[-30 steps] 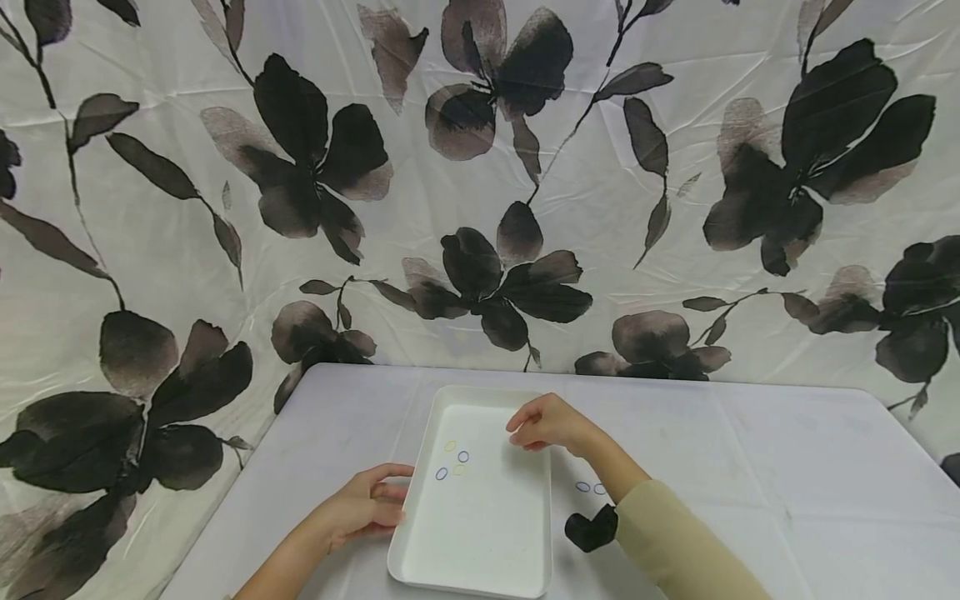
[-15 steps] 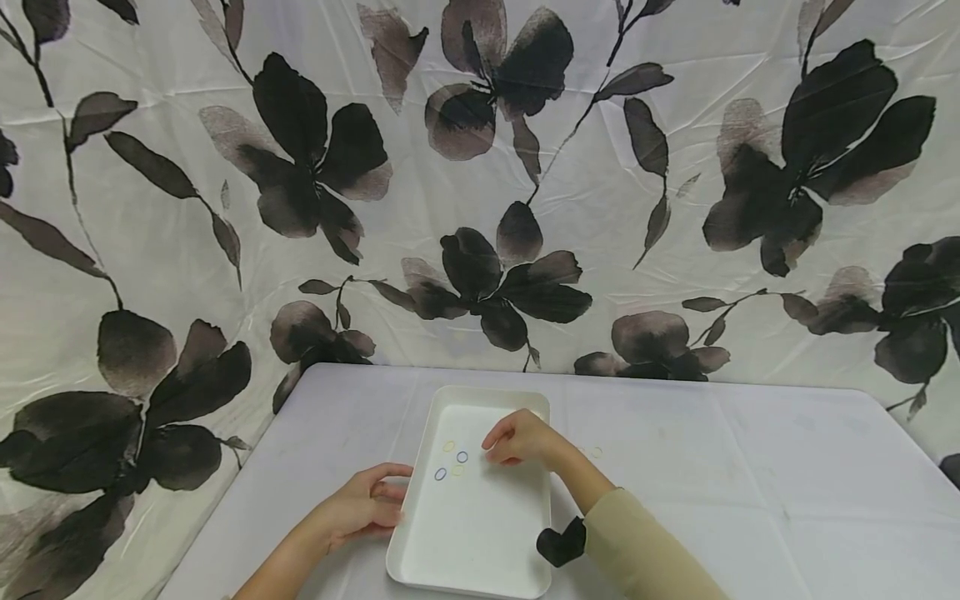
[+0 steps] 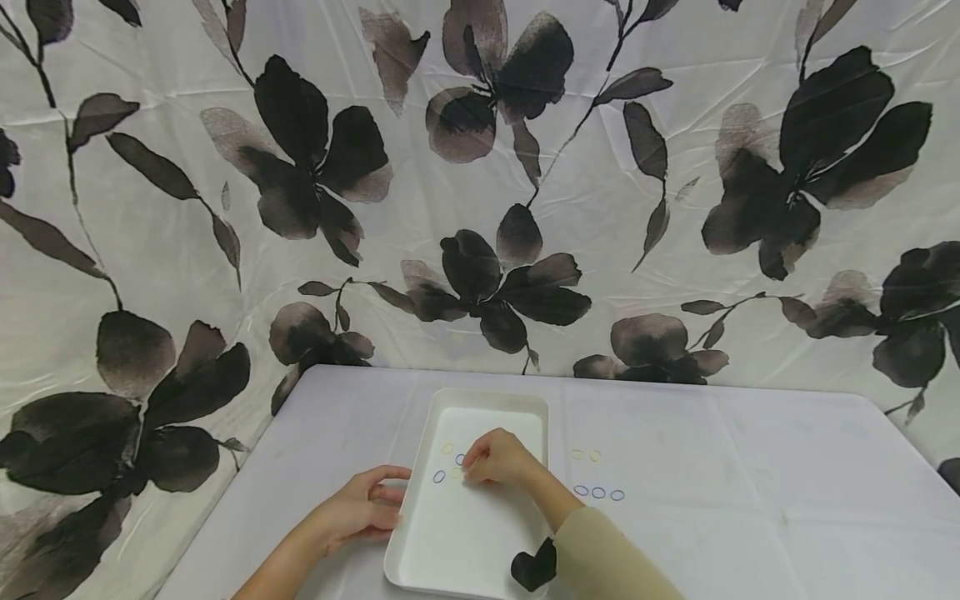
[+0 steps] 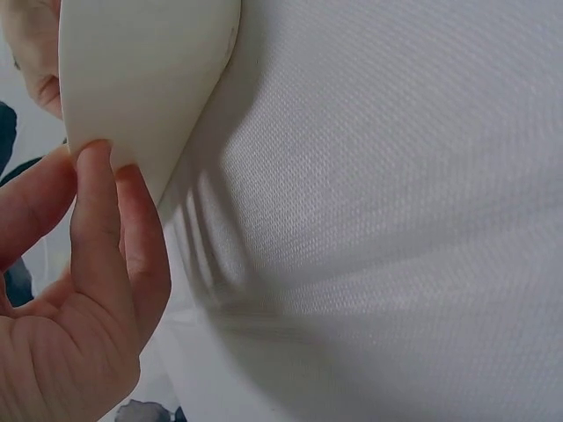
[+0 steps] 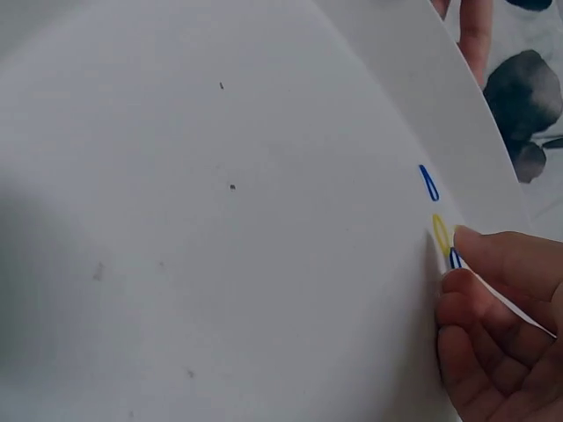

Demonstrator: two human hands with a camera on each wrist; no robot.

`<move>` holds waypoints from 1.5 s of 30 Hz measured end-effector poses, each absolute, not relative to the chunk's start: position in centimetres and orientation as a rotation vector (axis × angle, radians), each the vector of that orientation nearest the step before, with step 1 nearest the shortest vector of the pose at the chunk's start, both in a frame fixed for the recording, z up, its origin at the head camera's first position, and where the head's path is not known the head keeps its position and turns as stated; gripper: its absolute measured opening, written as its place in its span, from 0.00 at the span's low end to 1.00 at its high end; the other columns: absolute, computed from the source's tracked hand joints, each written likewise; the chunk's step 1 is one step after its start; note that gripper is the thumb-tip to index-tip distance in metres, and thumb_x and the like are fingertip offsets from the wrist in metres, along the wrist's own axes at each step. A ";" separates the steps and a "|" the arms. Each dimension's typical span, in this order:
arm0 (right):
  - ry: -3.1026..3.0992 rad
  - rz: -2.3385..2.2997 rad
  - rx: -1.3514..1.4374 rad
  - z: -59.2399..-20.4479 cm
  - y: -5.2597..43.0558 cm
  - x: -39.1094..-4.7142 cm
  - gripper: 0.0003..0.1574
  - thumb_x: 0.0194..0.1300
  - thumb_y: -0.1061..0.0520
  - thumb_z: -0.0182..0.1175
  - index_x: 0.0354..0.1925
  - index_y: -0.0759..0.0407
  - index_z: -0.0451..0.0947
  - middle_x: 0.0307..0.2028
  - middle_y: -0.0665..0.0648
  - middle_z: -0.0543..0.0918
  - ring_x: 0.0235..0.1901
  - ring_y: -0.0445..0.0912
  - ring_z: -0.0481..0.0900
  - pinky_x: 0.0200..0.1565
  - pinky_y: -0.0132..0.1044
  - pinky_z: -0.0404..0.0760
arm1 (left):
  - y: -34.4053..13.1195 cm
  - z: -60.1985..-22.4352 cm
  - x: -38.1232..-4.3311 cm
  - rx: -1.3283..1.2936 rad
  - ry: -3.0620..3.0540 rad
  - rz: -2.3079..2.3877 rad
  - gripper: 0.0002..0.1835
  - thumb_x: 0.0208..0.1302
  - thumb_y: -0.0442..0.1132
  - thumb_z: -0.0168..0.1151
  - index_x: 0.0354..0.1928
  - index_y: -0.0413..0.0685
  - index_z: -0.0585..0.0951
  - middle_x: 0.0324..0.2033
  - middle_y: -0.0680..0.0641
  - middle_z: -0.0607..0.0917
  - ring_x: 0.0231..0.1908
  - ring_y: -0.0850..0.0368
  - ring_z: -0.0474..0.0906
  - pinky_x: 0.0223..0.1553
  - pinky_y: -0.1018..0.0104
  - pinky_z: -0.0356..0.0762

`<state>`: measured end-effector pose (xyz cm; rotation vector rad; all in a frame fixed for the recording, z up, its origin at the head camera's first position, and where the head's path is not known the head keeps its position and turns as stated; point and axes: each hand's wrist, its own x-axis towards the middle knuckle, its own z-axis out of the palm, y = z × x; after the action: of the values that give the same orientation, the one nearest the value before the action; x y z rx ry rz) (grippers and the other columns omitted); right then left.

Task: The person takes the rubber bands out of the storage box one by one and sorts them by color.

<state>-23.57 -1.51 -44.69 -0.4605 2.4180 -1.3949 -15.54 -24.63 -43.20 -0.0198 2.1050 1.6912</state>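
My left hand point(image 3: 363, 508) grips the left rim of a white tray point(image 3: 420, 558); the left wrist view shows its fingertips point(image 4: 95, 151) at the tray's outer wall. Inside the tray, my right hand point(image 3: 501, 458) is low over a small group of thin rings resembling rubber bands. Its thumb and index finger stand apart on either side of a blue ring point(image 5: 455, 258). Beside that ring lie a yellow ring point(image 5: 435, 230) and another blue ring point(image 5: 428, 183). A second yellow ring point(image 3: 447, 443) lies farther back in the tray.
Right of the tray, on the white tablecloth point(image 3: 750, 467), two yellow rings point(image 3: 595, 451) lie behind a row of three blue rings point(image 3: 598, 487). A black piece point(image 3: 534, 565) sits at the right sleeve's cuff. A floral cloth point(image 3: 510, 283) hangs behind the table.
My right hand has moved left and toward me, from the tray's right rim to the rings. The rings on the table have come out from behind the arm. The left hand stays put.
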 end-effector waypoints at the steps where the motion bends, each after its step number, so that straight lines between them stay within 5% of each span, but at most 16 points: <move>1: 2.422 -1.393 -0.466 -44.8 -1.7 -23.5 0.07 0.44 0.68 0.70 0.26 0.63 0.82 0.13 0.48 0.72 0.14 0.38 0.68 0.18 0.27 0.67 | -24.6 -43.2 -15.5 -0.015 2.102 1.692 0.36 0.50 0.24 0.62 0.63 0.33 0.61 0.43 0.41 0.79 0.34 0.54 0.78 0.34 0.62 0.80; 11: 2.545 -1.305 -0.516 -45.3 -2.5 -23.6 0.12 0.42 0.67 0.72 0.29 0.58 0.84 0.14 0.48 0.71 0.14 0.38 0.67 0.18 0.27 0.65 | -24.5 -43.0 -15.6 -0.007 2.101 1.686 0.36 0.50 0.24 0.63 0.63 0.33 0.62 0.42 0.42 0.79 0.34 0.55 0.79 0.33 0.62 0.80; 23: 2.683 -1.135 -0.648 -45.0 -2.5 -23.6 0.08 0.43 0.64 0.72 0.20 0.56 0.80 0.14 0.45 0.69 0.18 0.38 0.65 0.22 0.29 0.64 | -24.1 -42.8 -15.7 -0.023 2.122 1.687 0.35 0.50 0.23 0.62 0.62 0.32 0.62 0.42 0.41 0.79 0.33 0.55 0.78 0.33 0.63 0.80; 32: 2.684 -0.997 -0.799 -44.6 -2.3 -22.8 0.09 0.50 0.67 0.60 0.17 0.58 0.74 0.16 0.45 0.67 0.18 0.38 0.62 0.23 0.28 0.62 | -24.1 -42.8 -15.6 -0.039 2.116 1.689 0.35 0.50 0.23 0.62 0.62 0.32 0.62 0.42 0.41 0.79 0.34 0.55 0.78 0.33 0.63 0.80; 45: 2.465 -1.290 -0.613 -44.2 -1.4 -23.4 0.06 0.54 0.68 0.63 0.23 0.62 0.76 0.17 0.49 0.74 0.19 0.39 0.69 0.23 0.28 0.68 | -24.4 -42.8 -15.5 -0.029 2.114 1.683 0.35 0.50 0.23 0.62 0.62 0.33 0.62 0.42 0.41 0.79 0.34 0.55 0.78 0.33 0.62 0.80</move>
<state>-23.42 -1.41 -44.21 -0.6127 2.4650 -1.2903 -15.51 -24.36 -42.83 -0.0286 2.1141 1.6829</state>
